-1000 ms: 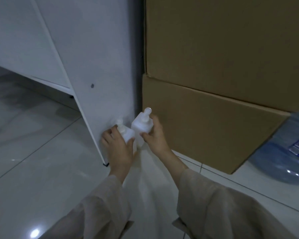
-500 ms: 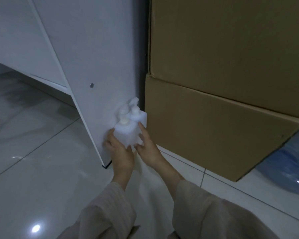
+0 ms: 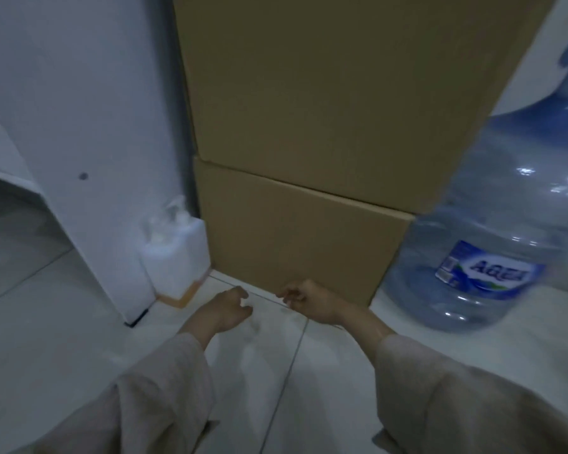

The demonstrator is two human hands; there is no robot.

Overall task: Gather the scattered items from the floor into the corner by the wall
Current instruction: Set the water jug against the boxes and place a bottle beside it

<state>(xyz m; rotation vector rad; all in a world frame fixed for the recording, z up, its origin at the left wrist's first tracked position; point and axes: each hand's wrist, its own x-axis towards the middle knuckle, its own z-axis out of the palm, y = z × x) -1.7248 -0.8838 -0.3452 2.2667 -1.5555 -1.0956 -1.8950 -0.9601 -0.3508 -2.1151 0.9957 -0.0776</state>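
Note:
Two white pump bottles (image 3: 175, 257) stand upright on the floor, tucked into the corner between the white panel (image 3: 89, 126) and the lower cardboard box (image 3: 295, 237). The front bottle hides most of the rear one. My left hand (image 3: 227, 309) hovers over the tiles just right of the bottles, fingers loosely curled, holding nothing. My right hand (image 3: 304, 298) is level with it, close to the box's bottom edge, fingers also loosely curled and empty. Neither hand touches the bottles.
Two cardboard boxes are stacked against the wall, the upper one (image 3: 335, 86) larger. A big blue water jug (image 3: 492, 237) with a blue label stands on the floor to the right. Glossy white tiles (image 3: 46, 339) spread left and toward me.
Both hands have let go of the pump bottles and drawn back toward me. The bottles now stand alone in the corner. The view has swung right, bringing the water jug in.

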